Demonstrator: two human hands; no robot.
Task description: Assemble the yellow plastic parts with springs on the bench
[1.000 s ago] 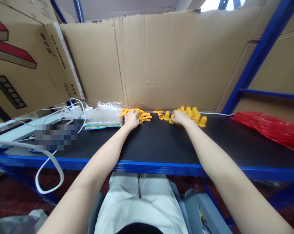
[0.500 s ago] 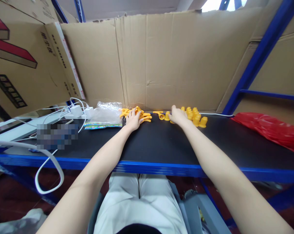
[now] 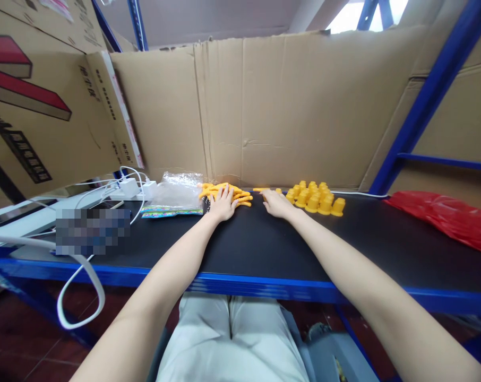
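My left hand [image 3: 223,205] lies flat with fingers apart on a loose pile of orange-yellow stick-like plastic pieces [image 3: 244,197], near the back of the black table. To its right, my right hand [image 3: 277,203] has its fingers closed at a yellow stick-like piece [image 3: 260,189]; most of that piece is hidden by the hand. Just right of this hand stands a group of yellow cup-shaped plastic pieces [image 3: 312,201] with flared rims, packed close together. The outermost cup-shaped piece [image 3: 338,206] sits at the group's right edge.
Clear plastic bags with a colourful printed strip [image 3: 172,199] lie left of the pile. White chargers and cables [image 3: 129,187] are farther left. A red plastic bag [image 3: 443,215] lies at the right. A cardboard wall [image 3: 296,111] rises behind, and a blue edge [image 3: 264,285] runs along the front.
My right hand has moved left from the cup-shaped pieces to the single stick-like piece. My left hand stays on the pile. The camera view has tilted slightly upward.
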